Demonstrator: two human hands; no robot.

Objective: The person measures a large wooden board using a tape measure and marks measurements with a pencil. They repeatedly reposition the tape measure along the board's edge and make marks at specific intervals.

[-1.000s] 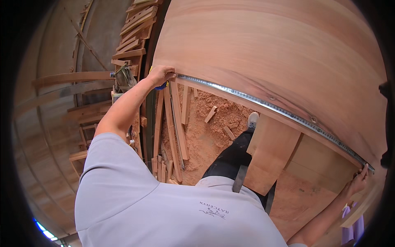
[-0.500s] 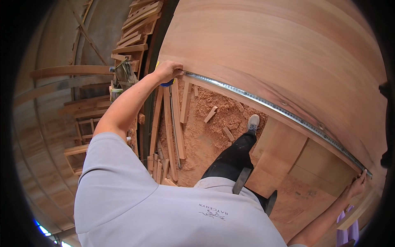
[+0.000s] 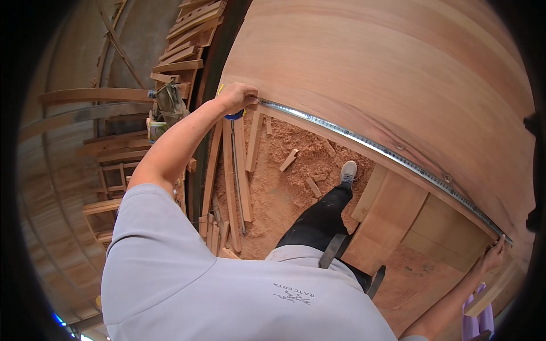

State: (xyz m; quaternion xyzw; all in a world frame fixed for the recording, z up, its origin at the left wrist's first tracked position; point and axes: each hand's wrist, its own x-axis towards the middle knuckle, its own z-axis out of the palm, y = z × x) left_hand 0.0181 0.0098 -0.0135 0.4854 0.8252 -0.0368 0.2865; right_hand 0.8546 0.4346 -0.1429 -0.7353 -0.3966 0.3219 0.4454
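Observation:
A large pale plywood panel (image 3: 364,62) fills the upper right of the view. Along its near edge lies a tape measure (image 3: 347,133), its metal blade drawn out in a long slanting line. At the panel's left corner my left hand (image 3: 238,98) is closed around the tape's case, of which a blue part shows below the fingers. Far to the right, my right hand (image 3: 493,254) pinches the other end of the blade against the panel's edge. The fingertips there are small and partly hidden.
Below the panel are sawdust (image 3: 284,187), loose offcuts and long wooden strips (image 3: 231,193). Boards (image 3: 387,221) lean under the panel near my foot (image 3: 348,171). Stacked timber (image 3: 187,40) lies at the left, and a purple cloth (image 3: 476,324) hangs at lower right.
The view has shifted slightly. Both hands stay at the two ends of the blade, and the tape still lies along the panel's edge.

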